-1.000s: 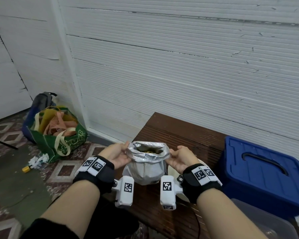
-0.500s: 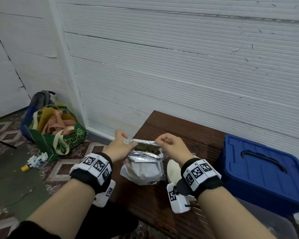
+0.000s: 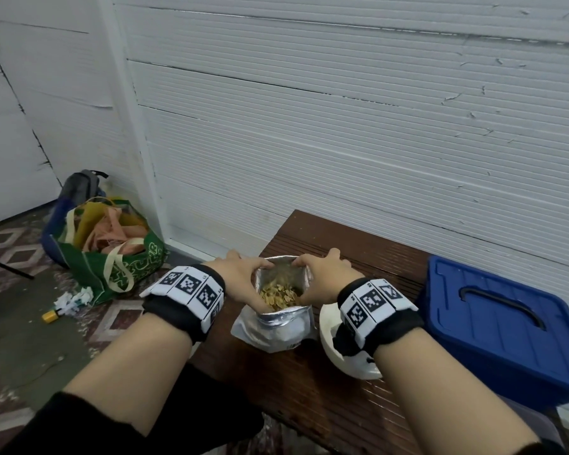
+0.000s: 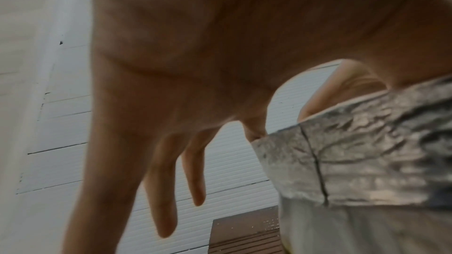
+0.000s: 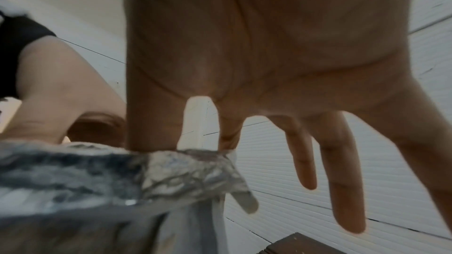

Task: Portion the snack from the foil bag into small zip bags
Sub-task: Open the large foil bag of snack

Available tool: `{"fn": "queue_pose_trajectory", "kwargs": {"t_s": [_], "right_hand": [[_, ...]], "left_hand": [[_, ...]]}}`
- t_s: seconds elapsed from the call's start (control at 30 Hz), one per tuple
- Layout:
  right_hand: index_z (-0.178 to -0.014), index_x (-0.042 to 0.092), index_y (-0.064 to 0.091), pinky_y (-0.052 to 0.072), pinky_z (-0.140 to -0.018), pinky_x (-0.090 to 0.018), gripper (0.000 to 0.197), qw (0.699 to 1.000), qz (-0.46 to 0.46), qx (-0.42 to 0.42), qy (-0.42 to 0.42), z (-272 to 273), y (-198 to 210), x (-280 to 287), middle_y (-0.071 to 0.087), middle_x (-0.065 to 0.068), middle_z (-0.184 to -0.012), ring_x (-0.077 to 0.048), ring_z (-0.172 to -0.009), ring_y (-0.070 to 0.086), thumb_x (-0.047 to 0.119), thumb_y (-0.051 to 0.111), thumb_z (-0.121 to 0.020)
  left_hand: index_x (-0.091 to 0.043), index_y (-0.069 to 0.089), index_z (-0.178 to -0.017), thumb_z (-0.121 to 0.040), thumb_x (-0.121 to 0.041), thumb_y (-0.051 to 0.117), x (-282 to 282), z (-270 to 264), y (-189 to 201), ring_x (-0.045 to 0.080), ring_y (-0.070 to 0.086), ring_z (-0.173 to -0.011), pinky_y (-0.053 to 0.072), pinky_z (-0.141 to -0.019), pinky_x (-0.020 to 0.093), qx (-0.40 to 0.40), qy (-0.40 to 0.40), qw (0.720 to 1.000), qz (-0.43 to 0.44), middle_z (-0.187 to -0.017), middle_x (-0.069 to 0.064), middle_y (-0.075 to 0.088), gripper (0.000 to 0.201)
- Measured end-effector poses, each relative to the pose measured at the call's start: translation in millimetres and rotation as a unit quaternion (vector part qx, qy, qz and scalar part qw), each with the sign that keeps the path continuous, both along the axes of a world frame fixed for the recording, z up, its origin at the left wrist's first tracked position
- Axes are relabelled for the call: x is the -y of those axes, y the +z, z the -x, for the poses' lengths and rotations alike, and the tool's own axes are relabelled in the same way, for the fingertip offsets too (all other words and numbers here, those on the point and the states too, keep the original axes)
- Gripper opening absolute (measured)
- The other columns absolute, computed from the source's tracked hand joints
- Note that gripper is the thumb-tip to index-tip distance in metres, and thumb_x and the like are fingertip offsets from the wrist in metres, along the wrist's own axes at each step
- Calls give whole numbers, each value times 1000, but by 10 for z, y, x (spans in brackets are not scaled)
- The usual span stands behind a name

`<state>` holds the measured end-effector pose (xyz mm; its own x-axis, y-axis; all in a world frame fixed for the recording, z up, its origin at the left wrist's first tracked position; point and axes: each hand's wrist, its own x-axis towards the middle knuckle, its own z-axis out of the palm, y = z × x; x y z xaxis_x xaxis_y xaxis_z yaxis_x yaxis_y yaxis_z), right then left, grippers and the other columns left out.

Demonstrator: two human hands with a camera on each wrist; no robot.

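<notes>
The left hand (image 3: 240,277) pinches the left rim of the foil bag (image 3: 278,326), which stands upright on the desk (image 3: 309,389) between both hands. Its mouth faces up, the snack (image 3: 278,295) visible inside. The right hand (image 3: 322,274) pinches the right rim; both are equally near.

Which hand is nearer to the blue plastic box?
Right. The right hand grips the foil bag beside the blue box; the left hand grips its far side.
</notes>
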<state>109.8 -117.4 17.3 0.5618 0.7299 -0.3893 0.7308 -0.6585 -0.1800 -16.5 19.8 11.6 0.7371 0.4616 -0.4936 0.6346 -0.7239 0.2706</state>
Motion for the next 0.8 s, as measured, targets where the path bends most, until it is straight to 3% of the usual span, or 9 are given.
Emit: {"fn": "queue_pose_trajectory", "kwargs": {"t_s": [0.1,0.17,0.23,0.33,0.4,0.5,0.63,0.73,0.8], "right_hand": [[-133,45,42,50,-90,-37,67,997,-46,-58,25,-65,-4,28,33,-9,-127,-30,-109,50,37,76,-76],[-121,41,54,47,-86,-29,52,987,-125,-102,30,-121,-20,61,45,-5,-125,-22,-108,53,36,78,-75],[-111,34,59,48,-81,-26,36,974,-187,-127,18,-149,-25,108,53,0,-123,-20,-115,51,29,75,-79],[-109,31,59,49,-55,-17,29,968,-209,-135,14,-158,-20,163,50,10,-99,-20,-92,58,15,66,-86],[-105,33,58,48,-54,-23,27,971,-213,-108,13,-186,-9,165,50,0,-109,-20,-79,60,14,64,-86],[-106,33,56,46,-69,-29,30,974,-213,-74,4,-196,11,161,50,-7,-114,-21,-87,57,18,67,-84],[-115,25,46,59,-57,-36,47,968,-181,-163,-54,-171,1,182,55,-6,-104,-25,-80,66,22,75,-79],[-117,19,47,60,-61,-44,46,949,-179,-245,-84,-145,-29,161,60,-16,-108,-29,-69,69,3,70,-81],[-117,23,48,60,-62,-43,50,944,-213,-239,-79,-152,-47,113,60,-19,-105,-29,-65,69,-8,63,-81]], "left_hand": [[-41,36,-141,-62,-54,82,15,-1,-10,26,42,-124,40,-106,41,33,-10,999,11,-134,6,32,93],[-36,51,-132,-67,-54,80,13,-3,-6,17,46,-115,42,-100,34,107,-4,994,25,-129,2,41,73],[-30,60,-123,-78,-43,75,23,-8,6,10,48,-101,40,-87,24,164,-6,986,20,-128,0,53,50],[-24,54,-133,-81,-19,74,6,-4,-9,8,47,-92,38,-83,19,137,-24,990,5,-133,-1,54,55],[-25,52,-134,-79,-15,74,-12,20,-12,9,49,-91,40,-83,19,123,-27,992,10,-133,-2,54,60],[-27,54,-131,-77,-19,76,-11,54,-19,10,52,-98,42,-87,21,140,-31,989,21,-128,-6,54,59],[-35,60,-115,-76,-31,80,5,51,-21,11,53,-108,43,-94,27,216,-22,975,51,-119,-10,57,44],[-32,64,-113,-86,-22,69,34,24,-25,8,54,-106,39,-86,21,252,-14,967,43,-119,-9,61,29],[-30,64,-109,-89,-16,64,56,11,-22,8,53,-100,38,-80,19,260,3,965,39,-108,-9,58,24]]}}
